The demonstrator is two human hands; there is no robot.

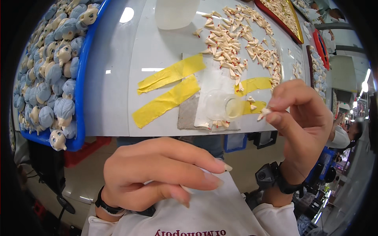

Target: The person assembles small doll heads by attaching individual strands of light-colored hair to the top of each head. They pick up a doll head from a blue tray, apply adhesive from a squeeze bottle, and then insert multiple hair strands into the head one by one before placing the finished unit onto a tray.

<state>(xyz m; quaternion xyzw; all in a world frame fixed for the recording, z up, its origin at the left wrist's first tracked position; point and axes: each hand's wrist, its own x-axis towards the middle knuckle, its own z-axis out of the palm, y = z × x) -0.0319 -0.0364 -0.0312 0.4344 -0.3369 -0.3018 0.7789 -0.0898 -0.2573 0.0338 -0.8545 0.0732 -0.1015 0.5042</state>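
My right hand is raised at the table's right front, its thumb and index finger pinching a small cream doll part. Nearer to me, in front of my shirt, my left hand has its fingers loosely stretched and apart from the thumb. I make out nothing held there, though the gap between thumb and fingers is partly hidden. A clear round plastic dish lies on a white sheet at the table's front edge. Beyond it spreads a heap of similar cream doll parts, many with red tips.
To the left, a blue tray holds many blue-haired doll heads. Yellow tape strips cross the white table. A translucent container stands at the back. A red-rimmed tray sits far right; other people are beyond.
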